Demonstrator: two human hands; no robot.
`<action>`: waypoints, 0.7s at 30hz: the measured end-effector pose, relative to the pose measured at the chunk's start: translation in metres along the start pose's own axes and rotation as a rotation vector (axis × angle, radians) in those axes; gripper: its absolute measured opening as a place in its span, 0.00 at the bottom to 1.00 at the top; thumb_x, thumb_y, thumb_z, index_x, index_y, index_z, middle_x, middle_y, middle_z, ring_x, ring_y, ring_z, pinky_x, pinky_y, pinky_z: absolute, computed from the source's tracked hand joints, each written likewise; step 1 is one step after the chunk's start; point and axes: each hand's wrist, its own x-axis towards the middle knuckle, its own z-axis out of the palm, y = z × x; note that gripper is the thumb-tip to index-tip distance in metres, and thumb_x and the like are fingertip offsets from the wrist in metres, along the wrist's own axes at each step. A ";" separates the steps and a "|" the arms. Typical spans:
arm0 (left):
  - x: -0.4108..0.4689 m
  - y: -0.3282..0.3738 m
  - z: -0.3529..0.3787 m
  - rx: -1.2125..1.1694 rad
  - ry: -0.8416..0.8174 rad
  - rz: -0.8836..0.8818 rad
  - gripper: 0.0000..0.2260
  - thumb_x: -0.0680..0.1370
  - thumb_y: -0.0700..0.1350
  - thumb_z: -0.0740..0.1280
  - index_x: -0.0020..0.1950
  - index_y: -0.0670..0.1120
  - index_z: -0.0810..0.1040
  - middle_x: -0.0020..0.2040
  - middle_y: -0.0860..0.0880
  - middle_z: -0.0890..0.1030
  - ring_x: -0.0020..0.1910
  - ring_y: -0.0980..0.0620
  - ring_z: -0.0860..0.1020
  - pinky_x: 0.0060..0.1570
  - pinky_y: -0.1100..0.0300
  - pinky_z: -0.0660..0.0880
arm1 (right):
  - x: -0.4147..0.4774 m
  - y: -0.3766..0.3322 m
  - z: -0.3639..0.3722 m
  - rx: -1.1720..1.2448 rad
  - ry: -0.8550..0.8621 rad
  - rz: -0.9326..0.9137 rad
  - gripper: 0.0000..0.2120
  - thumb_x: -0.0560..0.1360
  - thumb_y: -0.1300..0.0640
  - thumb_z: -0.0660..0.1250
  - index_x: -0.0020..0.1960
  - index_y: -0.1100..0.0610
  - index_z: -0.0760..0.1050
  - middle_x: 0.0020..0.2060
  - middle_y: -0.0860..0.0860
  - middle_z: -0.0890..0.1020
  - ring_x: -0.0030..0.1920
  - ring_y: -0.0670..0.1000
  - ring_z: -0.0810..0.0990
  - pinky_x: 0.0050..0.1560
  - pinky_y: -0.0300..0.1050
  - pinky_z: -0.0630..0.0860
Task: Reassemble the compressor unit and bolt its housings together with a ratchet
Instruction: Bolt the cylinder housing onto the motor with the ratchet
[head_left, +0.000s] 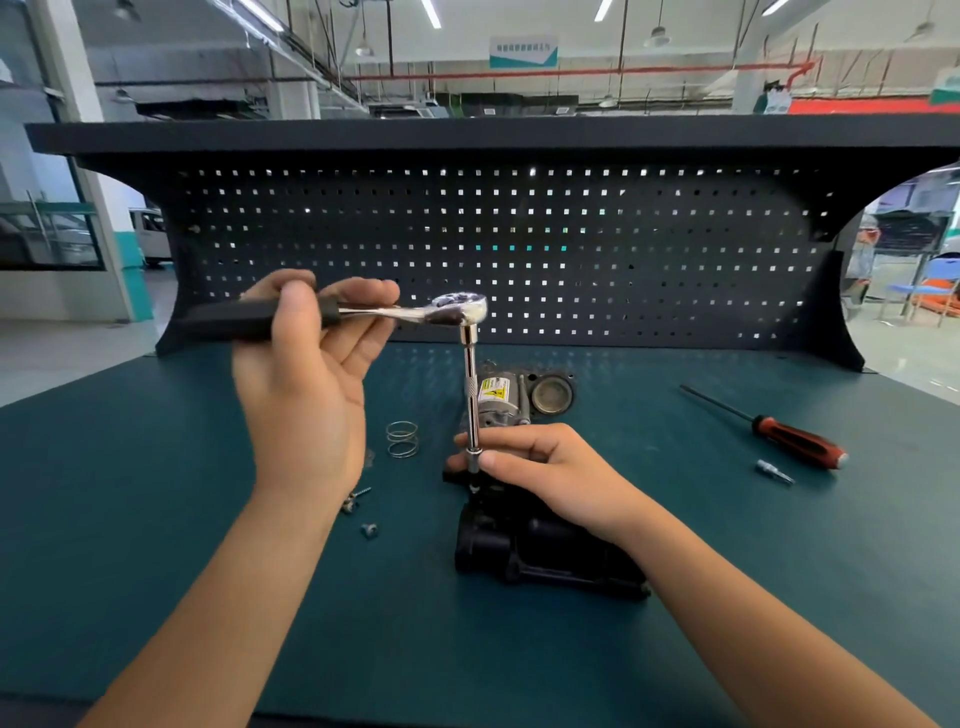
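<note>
Compressor unit: your compressor unit (540, 540) lay near the middle of the bench (208, 519), toward its front edge, black housing nearest you.
Ratchet: the ratchet (457, 309) stood above it on a long extension bar (471, 395), upright, tip down at the housing's top; the bolt itself was hidden.
Right grip: your right hand (540, 467) pinched the bar's lower end and rested on the unit.
Left grip: your left hand (301, 374) held the ratchet handle, thumb over it, fingers loose beneath.
Risk: with so tall a bar, a sideways pull could tip the socket off or cross-thread the bolt; that loose hold might slip.
Loose parts: a spring (402, 439) and screws (356, 499) lay left of the unit, and a screwdriver (795, 439) lay toward the right edge.
</note>
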 end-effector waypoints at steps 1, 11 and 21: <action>0.006 -0.003 0.002 -0.057 0.034 -0.070 0.06 0.81 0.44 0.54 0.47 0.47 0.68 0.34 0.53 0.82 0.41 0.53 0.82 0.43 0.62 0.77 | 0.000 -0.001 0.000 0.000 -0.003 0.004 0.13 0.78 0.66 0.61 0.51 0.49 0.78 0.42 0.40 0.84 0.49 0.38 0.81 0.50 0.29 0.73; 0.055 -0.038 0.037 -0.389 0.009 -0.634 0.12 0.82 0.45 0.54 0.45 0.40 0.71 0.22 0.52 0.73 0.22 0.55 0.74 0.26 0.66 0.73 | -0.001 -0.004 0.001 -0.113 -0.060 -0.011 0.14 0.80 0.62 0.57 0.59 0.45 0.70 0.50 0.43 0.80 0.51 0.34 0.77 0.53 0.28 0.69; 0.027 -0.015 0.017 -0.217 -0.216 -0.360 0.07 0.81 0.48 0.57 0.46 0.48 0.70 0.38 0.54 0.82 0.43 0.56 0.82 0.42 0.58 0.78 | 0.001 0.008 0.000 -0.086 0.074 -0.083 0.13 0.75 0.66 0.65 0.48 0.48 0.78 0.39 0.38 0.84 0.46 0.38 0.81 0.48 0.30 0.74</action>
